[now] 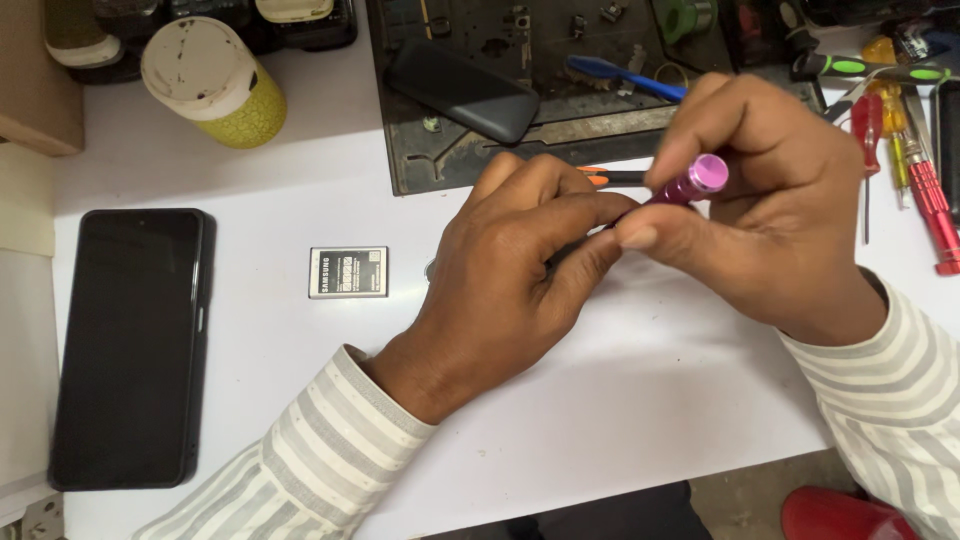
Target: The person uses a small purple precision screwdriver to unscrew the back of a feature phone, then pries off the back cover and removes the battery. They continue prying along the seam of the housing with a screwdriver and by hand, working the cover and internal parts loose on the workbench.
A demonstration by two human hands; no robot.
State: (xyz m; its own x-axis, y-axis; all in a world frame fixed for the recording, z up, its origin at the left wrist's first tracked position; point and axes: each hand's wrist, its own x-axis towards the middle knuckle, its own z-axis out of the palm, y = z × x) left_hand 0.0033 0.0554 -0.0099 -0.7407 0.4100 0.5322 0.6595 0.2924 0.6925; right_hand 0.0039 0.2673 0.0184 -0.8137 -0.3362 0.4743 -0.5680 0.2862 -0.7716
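Nearest the camera, two striped sleeves lead onto a white table (620, 400). The left hand (510, 270) rests on the tabletop with its fingers curled together, pinching something beneath them that the hand hides. The right hand (770, 200) is clamped around a magenta precision screwdriver (692, 183), thumb and fingers wrapped on its handle, its pale round cap pointing up; the tool sits between the two hands, its tip hidden under the left fingers. To the left lie a small flat phone battery (348, 272) and, further left, a black smartphone (130, 345), face up. Beyond the hands lies a dark work mat (480, 160) bearing a black phone case (462, 88). Red-handled screwdrivers (925, 190) lie at the right, and a yellow-green capped container (215, 85) at the far left.
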